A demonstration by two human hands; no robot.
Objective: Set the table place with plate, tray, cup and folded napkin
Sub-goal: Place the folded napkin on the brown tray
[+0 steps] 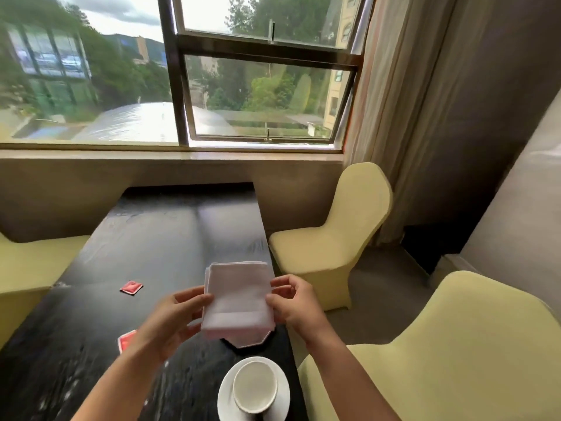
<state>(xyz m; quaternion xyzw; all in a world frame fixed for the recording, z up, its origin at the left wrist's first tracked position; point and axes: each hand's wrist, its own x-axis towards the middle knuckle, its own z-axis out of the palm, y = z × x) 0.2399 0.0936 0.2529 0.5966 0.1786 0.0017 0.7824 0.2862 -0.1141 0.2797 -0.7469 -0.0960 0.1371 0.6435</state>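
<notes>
The dark table (170, 238) runs from me to the window wall, and I place everything by it. On its right near edge, closest to me, the white plate (226, 396) already sits with the cup (255, 385) standing on it, so that part looks done. A little farther along the same edge a dark tray (249, 344) peeks out from under what I hold; I think it is the tray, though most of it is hidden. The folded napkin (238, 296) is not yet laid: it hangs above the table's right side, over the tray, between my hands. My left hand (173, 320) pinches its left edge, thumb on top, fingers curled beneath. My right hand (296, 302) pinches its right edge with curled fingers. Two small red packets (131, 287) lie toward the table's left, one partly behind my left wrist.
</notes>
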